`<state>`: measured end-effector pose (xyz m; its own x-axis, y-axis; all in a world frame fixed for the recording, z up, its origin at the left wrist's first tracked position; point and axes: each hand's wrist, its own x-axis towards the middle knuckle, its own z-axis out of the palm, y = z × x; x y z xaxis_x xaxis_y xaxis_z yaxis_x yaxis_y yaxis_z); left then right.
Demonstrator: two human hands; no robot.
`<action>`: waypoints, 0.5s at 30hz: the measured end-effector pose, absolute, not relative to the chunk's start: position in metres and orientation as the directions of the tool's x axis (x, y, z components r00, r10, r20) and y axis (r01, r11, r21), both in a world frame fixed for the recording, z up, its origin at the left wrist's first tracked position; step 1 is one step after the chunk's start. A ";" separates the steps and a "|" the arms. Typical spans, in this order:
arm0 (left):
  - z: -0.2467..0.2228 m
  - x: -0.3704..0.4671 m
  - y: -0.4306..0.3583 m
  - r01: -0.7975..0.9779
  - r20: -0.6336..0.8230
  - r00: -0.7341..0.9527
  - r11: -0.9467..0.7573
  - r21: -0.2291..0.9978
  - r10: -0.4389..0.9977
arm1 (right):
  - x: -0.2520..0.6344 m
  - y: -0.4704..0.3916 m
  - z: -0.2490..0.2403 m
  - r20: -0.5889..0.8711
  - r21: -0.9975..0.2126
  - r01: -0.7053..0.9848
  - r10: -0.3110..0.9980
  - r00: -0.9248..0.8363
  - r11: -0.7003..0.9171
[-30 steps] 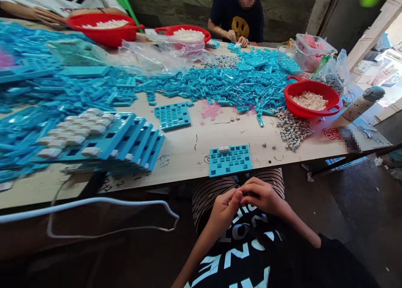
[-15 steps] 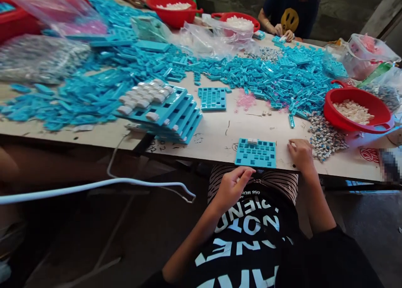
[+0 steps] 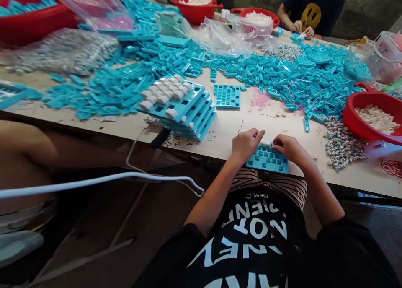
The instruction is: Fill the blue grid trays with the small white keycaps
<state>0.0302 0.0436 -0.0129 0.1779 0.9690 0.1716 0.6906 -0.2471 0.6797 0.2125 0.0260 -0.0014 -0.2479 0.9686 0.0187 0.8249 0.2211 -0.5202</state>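
Note:
A blue plate with rows of square holes, like a small keyboard frame [image 3: 270, 161], lies at the table's front edge before me. A few white keycaps [image 3: 266, 144] sit along its far edge. At its far left corner is my left hand [image 3: 246, 146], fingers curled in and thumb pressed towards them; what they hold, if anything, is hidden. My right hand [image 3: 290, 149] reaches over the plate's right side, thumb and finger pinched beside the keycaps, with any small part between them too hidden to name. Left of them stands a stack of similar blue plates [image 3: 201, 100], its top one bearing many white keycaps.
Another blue plate [image 3: 226, 97] lies beyond my hands. A red colander [image 3: 354, 112] of white pieces and a heap of small switch-like parts [image 3: 342, 147] are at right. Blue pieces [image 3: 282, 72] spread across the table. A white cable [image 3: 125, 177] crosses at left. Co-workers sit opposite.
Both hands have come in over the blue plate: the left forward from the table edge, the right leftward from beside the small parts. The view has shifted left.

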 end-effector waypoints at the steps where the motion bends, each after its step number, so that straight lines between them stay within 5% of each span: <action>1: -0.014 0.033 0.050 0.744 0.156 0.159 -0.223 0.630 0.975 | 0.212 0.027 -0.001 0.016 -0.518 0.825 0.967 -0.253 0.224; 15: 0.001 0.048 0.069 0.803 0.019 0.380 -0.340 0.489 0.925 | 0.224 0.036 -0.017 0.222 -0.476 0.808 0.937 -0.272 0.347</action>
